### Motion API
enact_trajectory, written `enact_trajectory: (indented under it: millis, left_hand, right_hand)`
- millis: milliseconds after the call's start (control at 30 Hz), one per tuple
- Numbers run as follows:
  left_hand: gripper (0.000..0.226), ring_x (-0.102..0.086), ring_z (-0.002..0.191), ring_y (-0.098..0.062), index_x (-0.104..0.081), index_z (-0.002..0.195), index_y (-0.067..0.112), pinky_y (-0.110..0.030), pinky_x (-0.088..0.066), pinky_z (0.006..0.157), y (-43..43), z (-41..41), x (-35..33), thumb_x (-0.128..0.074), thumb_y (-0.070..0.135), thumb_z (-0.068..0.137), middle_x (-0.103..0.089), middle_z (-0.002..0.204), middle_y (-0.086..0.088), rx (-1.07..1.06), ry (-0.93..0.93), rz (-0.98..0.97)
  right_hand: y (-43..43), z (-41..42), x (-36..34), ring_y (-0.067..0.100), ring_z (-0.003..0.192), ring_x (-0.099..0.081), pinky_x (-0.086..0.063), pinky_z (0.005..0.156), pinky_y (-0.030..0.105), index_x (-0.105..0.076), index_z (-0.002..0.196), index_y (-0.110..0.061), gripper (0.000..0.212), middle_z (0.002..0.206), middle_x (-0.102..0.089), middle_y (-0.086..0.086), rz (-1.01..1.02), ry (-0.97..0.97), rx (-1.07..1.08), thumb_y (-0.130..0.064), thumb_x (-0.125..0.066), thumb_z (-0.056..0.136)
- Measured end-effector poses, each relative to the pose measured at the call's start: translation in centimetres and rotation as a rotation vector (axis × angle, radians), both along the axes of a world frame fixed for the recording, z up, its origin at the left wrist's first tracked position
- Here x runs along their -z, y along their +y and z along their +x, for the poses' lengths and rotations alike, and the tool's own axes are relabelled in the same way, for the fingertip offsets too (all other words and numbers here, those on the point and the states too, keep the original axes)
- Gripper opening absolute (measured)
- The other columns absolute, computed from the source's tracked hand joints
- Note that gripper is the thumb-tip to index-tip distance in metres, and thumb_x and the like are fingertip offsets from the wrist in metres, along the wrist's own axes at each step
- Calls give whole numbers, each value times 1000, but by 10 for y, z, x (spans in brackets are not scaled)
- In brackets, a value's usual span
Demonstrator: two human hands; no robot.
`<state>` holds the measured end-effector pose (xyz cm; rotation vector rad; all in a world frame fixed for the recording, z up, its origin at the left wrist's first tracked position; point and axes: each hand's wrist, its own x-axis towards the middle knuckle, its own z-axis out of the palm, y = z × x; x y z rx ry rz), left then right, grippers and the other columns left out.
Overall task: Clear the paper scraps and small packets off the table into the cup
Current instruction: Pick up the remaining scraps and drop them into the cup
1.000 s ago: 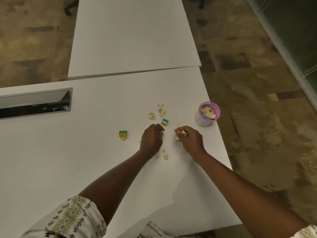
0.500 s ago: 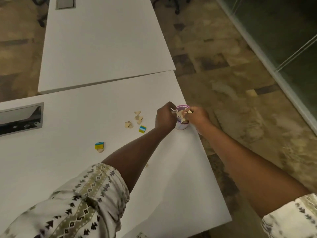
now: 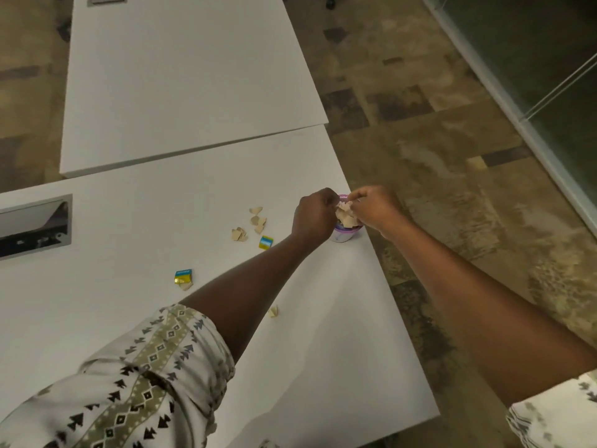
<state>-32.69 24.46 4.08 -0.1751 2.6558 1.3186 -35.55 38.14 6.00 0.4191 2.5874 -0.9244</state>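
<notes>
White table (image 3: 193,205) edge: over the cup (image 3: 344,237), right hand (image 3: 374,206) grip pinches paper scraps (image 3: 345,215); left hand (image 3: 315,218) grip curled, contents unclear.

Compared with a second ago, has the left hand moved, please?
Yes. The left hand was below the packet nearest the cup; now it is at the cup, right of that packet, where the right hand holds scraps.

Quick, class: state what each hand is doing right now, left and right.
Left hand: fingers curled at the cup; whether it holds anything cannot be told.
Right hand: pinching paper scraps above the cup.
</notes>
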Motion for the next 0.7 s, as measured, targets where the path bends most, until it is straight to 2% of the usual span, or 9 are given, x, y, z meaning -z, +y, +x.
enact_trajectory:
  millis: [67,133,233,300,400,467,533,600,700]
  left_hand:
    - [21,-67,93,-25,-71,101,15,-39,-57,81,-3,6,1,-54,11,90,-74,102,-4,-11,30,8]
    - [21,-66,95,-24,-71,104,15,-38,-56,82,-6,17,2,-55,13,90,-73,104,-5,-27,52,15]
    - [19,-65,91,-21,-70,108,17,-34,-53,80,-16,45,8,-60,15,91,-69,105,-3,-37,54,13]
    - [20,-65,85,-21,-69,110,17,-34,-53,78,-27,70,14,-62,15,92,-67,105,-2,-31,36,19]
    - [19,-65,82,-18,-68,111,19,-35,-54,78,-52,111,26,-62,18,93,-66,106,0,-46,-15,10]
    - [20,-64,85,-17,-68,112,20,-35,-55,80,-74,139,35,-62,19,93,-65,108,1,-74,-58,-4]
    - [21,-64,91,-16,-67,114,20,-35,-54,82,-100,164,46,-62,19,93,-64,112,0,-100,-94,-48]
    - [24,-63,102,-21,-66,116,17,-35,-53,87,-126,189,57,-64,20,92,-63,117,-3,-150,-96,-133]
    - [47,-52,125,-31,-57,132,8,-39,-47,101,-164,229,76,-68,25,89,-54,136,-13,-242,-129,-291]
  right_hand:
    - [-4,6,0,22,92,-66,-59,80,33,-73,105,-15,20,103,-71,6,116,46,-90,-20,-61,90]
    - [-9,13,2,25,92,-64,-50,74,27,-72,104,-11,21,104,-70,10,194,82,-217,-22,-59,91]
    - [-15,24,6,29,101,-61,-39,78,23,-70,108,-9,25,112,-68,11,282,79,-384,-24,-59,91]
    - [-19,29,4,27,93,-60,-42,76,25,-71,102,-11,19,108,-68,11,304,130,-382,-20,-61,88]
    - [-29,41,0,22,84,-57,-42,71,26,-68,84,-18,10,100,-67,7,260,330,-336,-14,-58,84]
    - [-40,59,2,25,97,-62,-48,78,29,-70,99,-13,16,107,-68,7,198,438,-360,-16,-60,86]
    - [-54,84,11,26,101,-63,-50,83,31,-68,113,-12,26,112,-67,8,109,391,-367,-20,-63,89]
    - [-67,111,26,25,99,-64,-48,85,29,-64,118,-13,29,113,-65,9,63,236,-358,-22,-62,91]
    - [-85,152,55,25,104,-62,-46,88,27,-61,123,-13,33,117,-62,10,49,-1,-272,-23,-61,91]
